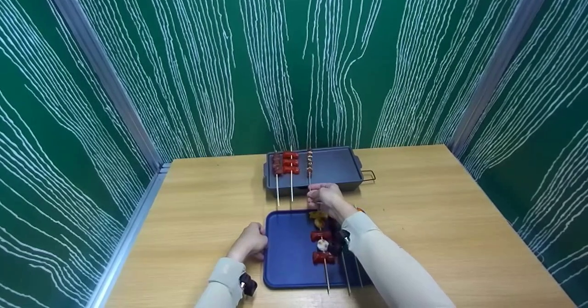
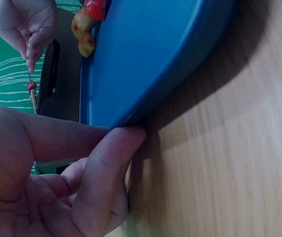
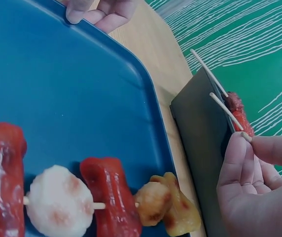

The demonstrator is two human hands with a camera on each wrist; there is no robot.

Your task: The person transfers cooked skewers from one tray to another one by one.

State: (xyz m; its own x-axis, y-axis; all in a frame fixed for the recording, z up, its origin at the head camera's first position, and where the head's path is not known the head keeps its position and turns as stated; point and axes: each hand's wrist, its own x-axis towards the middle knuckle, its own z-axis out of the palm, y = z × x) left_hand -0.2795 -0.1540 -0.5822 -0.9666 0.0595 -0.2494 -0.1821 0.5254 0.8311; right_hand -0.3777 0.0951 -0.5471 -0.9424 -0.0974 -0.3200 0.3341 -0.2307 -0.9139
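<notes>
My right hand (image 1: 327,197) pinches the bare stick end of a thin skewer (image 1: 309,161) strung with small pieces. The food end of that skewer lies over the grey grill pan (image 1: 337,165); in the right wrist view, the stick tip shows between thumb and forefinger. Two more skewers rest on the pan's left side, one with dark meat (image 1: 277,164), one with red pieces (image 1: 291,162). With thumb and fingers, my left hand (image 2: 96,168) grips the left rim of a blue tray (image 1: 289,253). On the tray's right lies a skewer with sausage (image 1: 323,258), a white ball and yellow pieces.
More skewers (image 1: 345,271) on the tray are partly hidden under my right forearm. A wire handle (image 1: 369,175) juts from the pan's right side. Green walls (image 1: 294,69) with white lines enclose the wooden table (image 1: 206,197) at the back and sides.
</notes>
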